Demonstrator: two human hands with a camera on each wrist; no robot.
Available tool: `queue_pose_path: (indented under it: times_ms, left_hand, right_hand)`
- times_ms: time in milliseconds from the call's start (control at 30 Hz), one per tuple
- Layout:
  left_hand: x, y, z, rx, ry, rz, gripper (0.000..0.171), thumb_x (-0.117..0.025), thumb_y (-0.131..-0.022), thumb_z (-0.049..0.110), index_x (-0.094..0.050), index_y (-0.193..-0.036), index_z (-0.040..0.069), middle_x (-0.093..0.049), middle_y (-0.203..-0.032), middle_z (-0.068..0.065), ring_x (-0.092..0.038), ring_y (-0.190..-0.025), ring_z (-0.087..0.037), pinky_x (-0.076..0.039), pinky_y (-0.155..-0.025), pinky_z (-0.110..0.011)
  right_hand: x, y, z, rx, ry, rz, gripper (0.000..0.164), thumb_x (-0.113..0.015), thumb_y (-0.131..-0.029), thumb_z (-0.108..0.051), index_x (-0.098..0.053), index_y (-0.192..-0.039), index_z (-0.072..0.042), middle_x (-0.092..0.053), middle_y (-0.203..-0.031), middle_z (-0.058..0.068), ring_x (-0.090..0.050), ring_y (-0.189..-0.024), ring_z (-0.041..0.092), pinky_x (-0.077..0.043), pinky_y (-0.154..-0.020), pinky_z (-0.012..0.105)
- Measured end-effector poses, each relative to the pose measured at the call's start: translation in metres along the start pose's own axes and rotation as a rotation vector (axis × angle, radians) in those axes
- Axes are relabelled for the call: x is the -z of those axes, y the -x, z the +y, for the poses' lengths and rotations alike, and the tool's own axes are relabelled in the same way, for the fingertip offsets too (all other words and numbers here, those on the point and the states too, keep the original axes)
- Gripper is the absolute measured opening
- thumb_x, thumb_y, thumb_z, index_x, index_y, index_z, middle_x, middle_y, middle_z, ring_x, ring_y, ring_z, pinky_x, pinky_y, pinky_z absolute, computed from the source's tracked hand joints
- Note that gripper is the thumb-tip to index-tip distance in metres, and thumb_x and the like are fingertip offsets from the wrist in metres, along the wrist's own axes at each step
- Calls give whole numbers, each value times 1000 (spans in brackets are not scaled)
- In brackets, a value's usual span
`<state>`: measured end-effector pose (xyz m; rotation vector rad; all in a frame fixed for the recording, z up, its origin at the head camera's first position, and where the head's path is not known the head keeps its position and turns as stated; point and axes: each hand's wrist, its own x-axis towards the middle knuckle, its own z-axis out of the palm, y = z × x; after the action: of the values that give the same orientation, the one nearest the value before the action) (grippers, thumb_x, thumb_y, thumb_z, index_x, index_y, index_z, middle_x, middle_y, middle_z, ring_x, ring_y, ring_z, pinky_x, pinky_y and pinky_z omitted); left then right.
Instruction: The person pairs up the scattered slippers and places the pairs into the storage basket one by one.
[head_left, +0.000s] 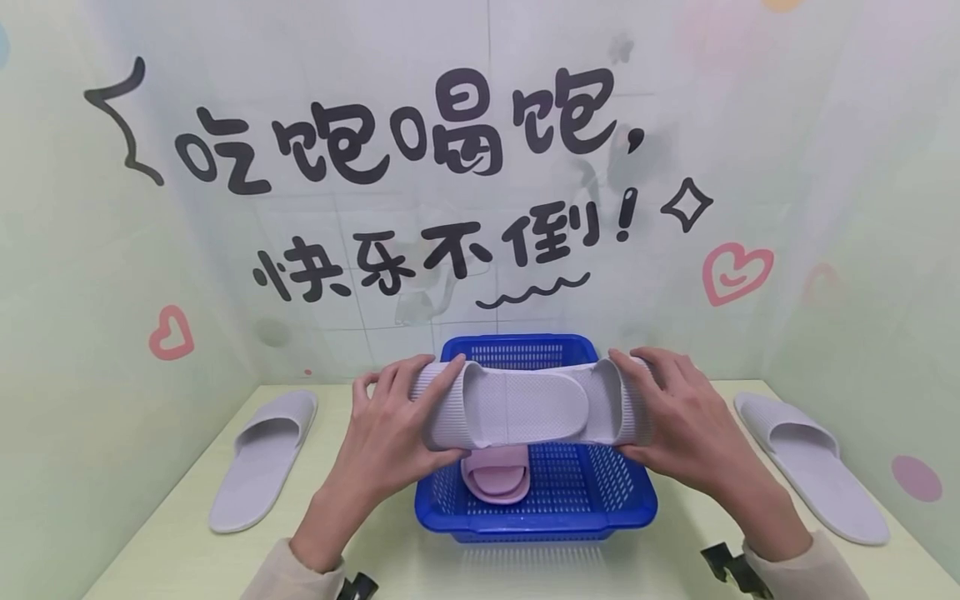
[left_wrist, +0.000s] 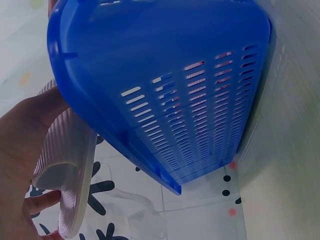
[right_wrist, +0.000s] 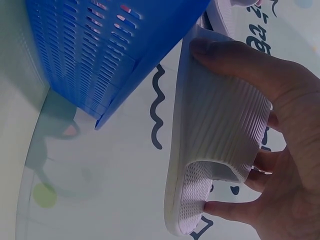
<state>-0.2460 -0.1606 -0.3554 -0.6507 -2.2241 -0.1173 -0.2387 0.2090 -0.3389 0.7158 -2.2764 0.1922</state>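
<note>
Over the blue basket (head_left: 540,523), two pale grey slippers are held level, their heel ends overlapping in the middle. My left hand (head_left: 382,429) grips the left slipper (head_left: 525,408) around its ribbed strap, thumb below and fingers above. The right slipper (head_left: 602,400) is gripped the same way by my right hand (head_left: 686,425), and its heel lies behind the other one. In the right wrist view, ridges run across the strap (right_wrist: 225,115). Pink slippers (head_left: 498,479) lie in the basket at its left side, partly hidden behind the held pair.
A larger grey slipper (head_left: 262,475) lies on the table to the left, toe toward the wall. Another grey slipper (head_left: 825,483) lies at the right edge, toe also away from me. A wall with black lettering (head_left: 465,125) stands behind the basket, and side walls enclose the table.
</note>
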Motion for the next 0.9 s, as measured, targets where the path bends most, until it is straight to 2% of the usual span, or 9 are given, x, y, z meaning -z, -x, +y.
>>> queue_pose_path:
  times_ms: [133, 233, 367, 667, 900]
  left_hand:
    - [0, 0, 1, 5, -4, -4, 120, -93, -53, 66, -40, -157, 38, -54, -142, -11, -54, -123, -34, -41, -93, -57]
    - [0, 0, 1, 4, -6, -4, 119, -93, -53, 66, -40, -157, 38, -54, -142, -11, -54, -123, -34, -41, -94, -57]
    - [0, 0, 2, -2, -7, 0, 119, -93, -53, 66, -41, -157, 37, -54, -142, -12, -54, -123, -34, -41, -94, -58]
    - [1, 0, 2, -1, -11, 4, 120, -94, -52, 65, -41, -157, 38, -54, -142, -12, -55, -123, -35, -41, -94, -58]
    - [1, 0, 2, -6, -17, 10, 118, -94, -52, 64, -43, -155, 38, -54, -141, -12, -54, -123, -34, -41, -95, -59]
  right_hand:
    - [0, 0, 0, 14, 12, -14, 111, -104, -46, -35, -55, -145, -22, -56, -136, 21, -54, -120, 40, -56, -87, 56]
    - [1, 0, -1, 19, 12, -24, 97, -104, -46, -33, -64, -135, -26, -55, -139, 22, -53, -122, 41, -57, -87, 59]
    - [2, 0, -3, 7, -24, -37, 81, -105, -46, -28, -69, -119, -23, -54, -141, 22, -51, -126, 42, -58, -86, 61]
    - [1, 1, -2, -13, -100, -48, 73, -103, -48, -19, -65, -111, -21, -50, -147, 22, -48, -132, 44, -61, -83, 59]
    - [3, 1, -2, 17, -60, -62, 72, -102, -49, -21, -66, -111, -20, -52, -146, 18, -46, -136, 41, -58, -90, 61]
